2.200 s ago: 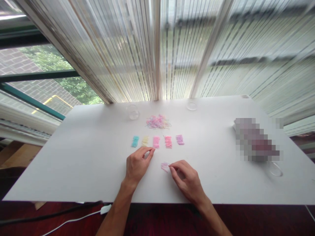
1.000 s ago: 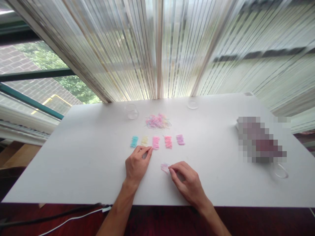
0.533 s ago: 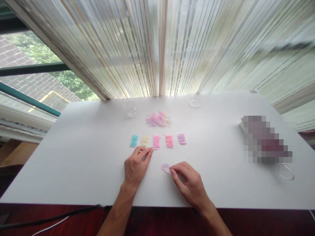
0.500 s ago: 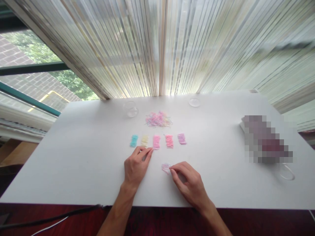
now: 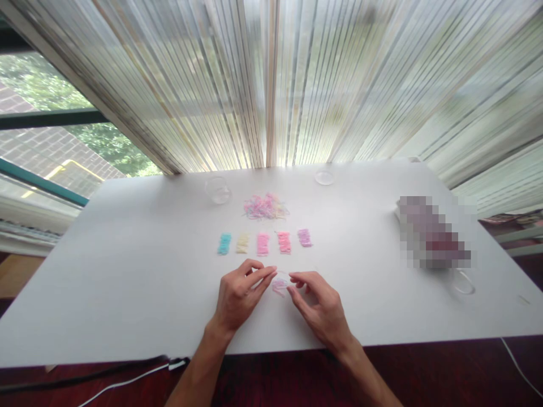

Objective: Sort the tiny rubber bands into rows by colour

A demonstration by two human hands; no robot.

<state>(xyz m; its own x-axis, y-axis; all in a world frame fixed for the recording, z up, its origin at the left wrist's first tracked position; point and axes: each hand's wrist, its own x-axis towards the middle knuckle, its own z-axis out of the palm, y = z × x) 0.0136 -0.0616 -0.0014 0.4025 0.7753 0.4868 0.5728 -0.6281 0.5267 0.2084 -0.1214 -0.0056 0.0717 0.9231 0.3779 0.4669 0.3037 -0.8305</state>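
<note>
Thumb and forefinger of my left hand (image 5: 244, 291) are pinched together, and a thin pale strand (image 5: 281, 273) sticks out from their tips. Across from it my right hand (image 5: 320, 302) has thumb and forefinger a little apart, close to that strand. Between and below the fingertips lies a small loose pile of pink and lilac strands (image 5: 279, 286). Beyond the hands stand neat stacks of short strands in a row: turquoise (image 5: 224, 243), pale yellow (image 5: 242, 243), pink (image 5: 263, 244), coral pink (image 5: 284, 242) and purple (image 5: 304, 238).
A tangled heap of mixed pastel strands (image 5: 265, 207) lies behind the row on the white table (image 5: 148, 271). Clear round containers (image 5: 219, 192) and a clear disc (image 5: 324, 178) are at the back. A blurred-out object (image 5: 432, 234) with a white loop (image 5: 463, 281) is on the right.
My left hand has moved right, from the pink stack to the small loose pile. My right hand's fingertips have parted and come away from the pile's strands. The view has shifted slightly.
</note>
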